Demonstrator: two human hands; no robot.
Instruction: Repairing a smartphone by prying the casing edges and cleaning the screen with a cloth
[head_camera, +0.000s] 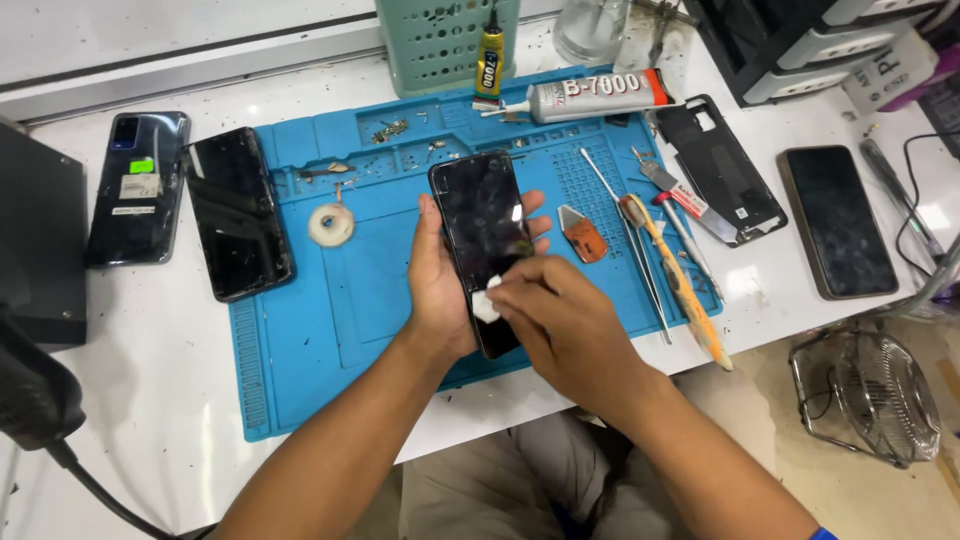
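My left hand (437, 285) grips a black smartphone (480, 215) from its left side, screen up, above a blue work mat (310, 330). My right hand (555, 315) presses a small white wipe (488, 300) against the lower part of the phone's screen. The fingers of my left hand curl round the far edge of the phone.
Two dark phones (235, 210) lie at the left, another phone (838, 220) and a phone back frame (720, 170) at the right. A glue tube (590, 97), tweezers, a yellow-handled tool (680, 285), an orange pick (583, 235) and a tape roll (331, 225) lie about the mat. A small fan (880, 395) stands below the table edge.
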